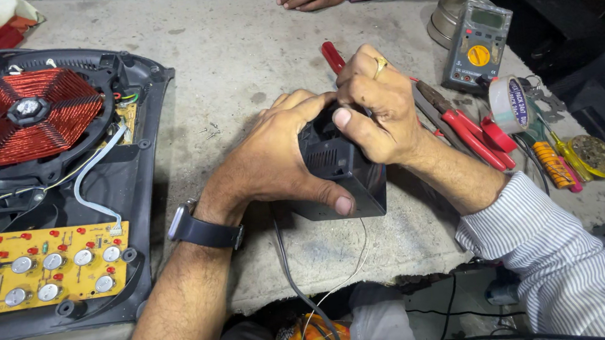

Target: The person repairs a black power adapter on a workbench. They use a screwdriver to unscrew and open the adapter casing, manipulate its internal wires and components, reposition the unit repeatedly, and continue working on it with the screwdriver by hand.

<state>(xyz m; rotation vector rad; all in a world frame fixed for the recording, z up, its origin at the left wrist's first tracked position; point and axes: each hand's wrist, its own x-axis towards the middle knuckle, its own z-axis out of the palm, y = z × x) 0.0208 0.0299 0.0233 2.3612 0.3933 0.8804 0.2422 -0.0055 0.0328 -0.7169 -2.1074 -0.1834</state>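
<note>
1. A small black plastic adapter box (343, 170) sits near the grey concrete workbench's (246, 42) front edge.
2. The left hand (279, 157) grasps its side; the right hand (374, 104) clamps its top.
3. Bare bench lies beyond; an opened induction cooker (45, 187) crowds the left, red-handled pliers (473, 135) the right.

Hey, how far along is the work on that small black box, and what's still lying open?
Looks done: the black induction cooker lies opened, its red copper coil and yellow control board bare. In hand: the left hand and right hand both grip the small black plastic box, whose thin wires trail off the table edge. Left: the cooker isn't reassembled; the red-handled pliers and grey multimeter lie beside.
</note>
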